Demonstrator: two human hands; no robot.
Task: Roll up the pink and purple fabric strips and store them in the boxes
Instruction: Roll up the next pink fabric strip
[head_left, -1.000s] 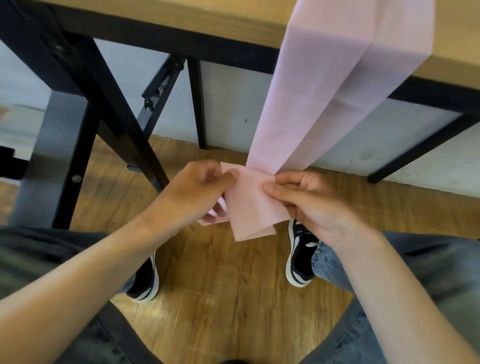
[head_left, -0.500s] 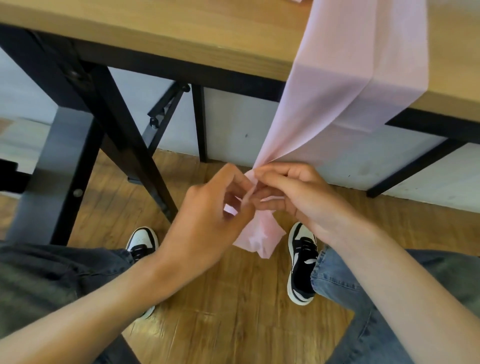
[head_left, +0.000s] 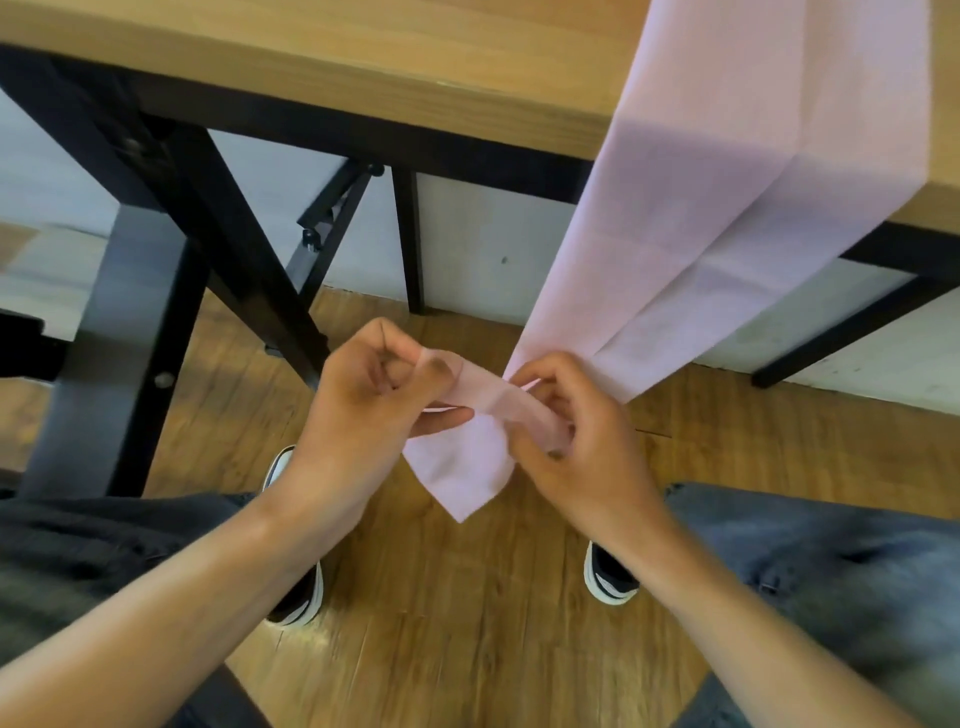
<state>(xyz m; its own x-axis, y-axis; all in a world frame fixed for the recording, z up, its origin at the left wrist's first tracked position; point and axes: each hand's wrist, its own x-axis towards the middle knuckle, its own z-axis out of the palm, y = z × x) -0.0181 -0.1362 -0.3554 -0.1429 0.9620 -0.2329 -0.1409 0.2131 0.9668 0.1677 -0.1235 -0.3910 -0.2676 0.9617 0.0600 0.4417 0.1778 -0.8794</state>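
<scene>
- Pink fabric strip (head_left: 727, 208) hangs off the front edge of the tabletop (head_left: 363, 57) at upper right of frame and runs down-left to centre frame, where both hands meet it.
- Left hand (head_left: 374, 405): grip closed on the strip's twisted lower part, fingers curled round it, thumb below.
- Right hand (head_left: 582, 436): grip closed on the same twisted stretch, just beside the left; fabric wraps over its fingers.
- A loose pointed tail of the strip hangs below and between the hands, clear of the floor (head_left: 467, 649).
- Open room: wooden floor below the hands at centre and lower centre, between the knees.
- Obstacles: black table legs (head_left: 244, 249) slant through the upper left, near the left hand; another black brace at right edge.
- Two dark shoes with white soles (head_left: 608, 577) stand on the floor under the forearms.
- Jeans-clad thighs fill the lower left and lower right.
- No boxes or purple strip in view.
</scene>
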